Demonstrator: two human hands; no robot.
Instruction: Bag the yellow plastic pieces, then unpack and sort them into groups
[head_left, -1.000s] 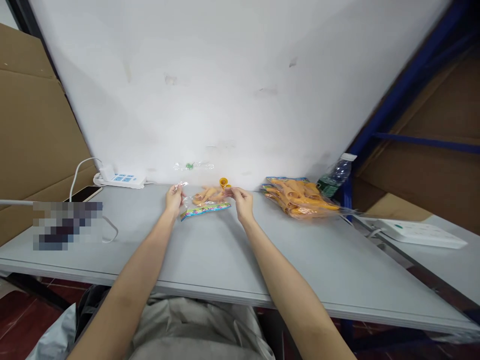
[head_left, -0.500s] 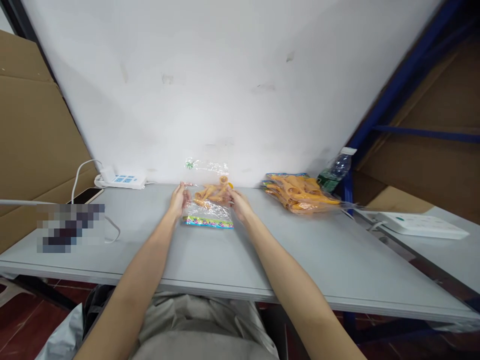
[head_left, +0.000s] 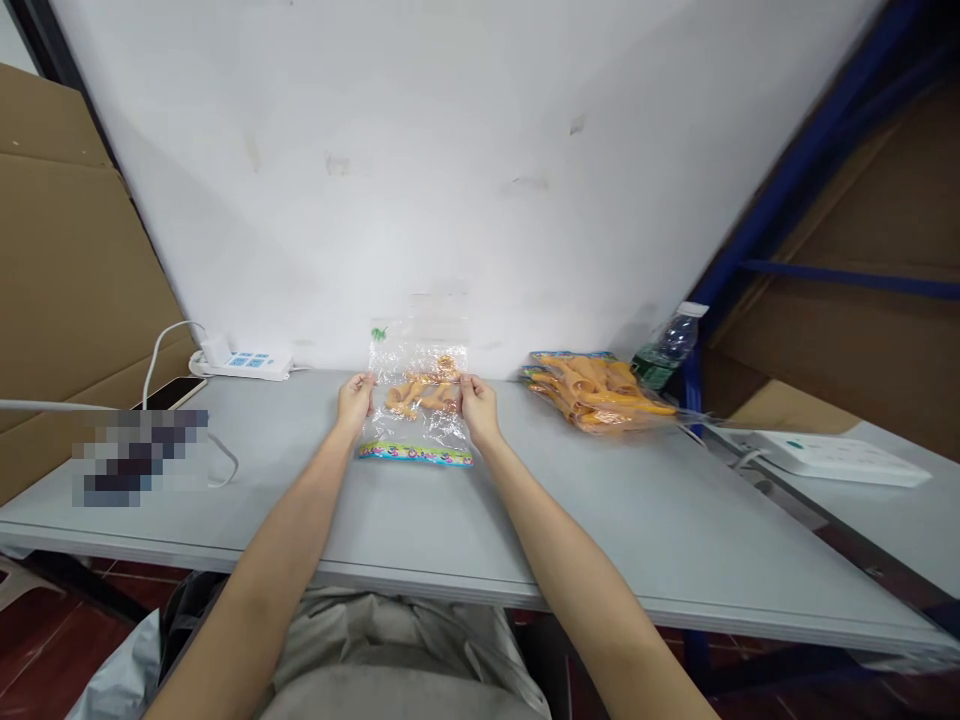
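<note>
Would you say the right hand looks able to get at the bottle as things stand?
Probably not straight away: the right hand grips the bag, and the orange packs partly block the bottle, though its cap looks unobstructed.

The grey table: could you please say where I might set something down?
Bare grey tabletop lies right of the right hand, in front of the orange pieces in clear plastic. A smaller patch lies between the forearms, nearer than the held clear rectangular bag. Crowded: back right, those pieces beside a green-labelled clear bottle.
</note>
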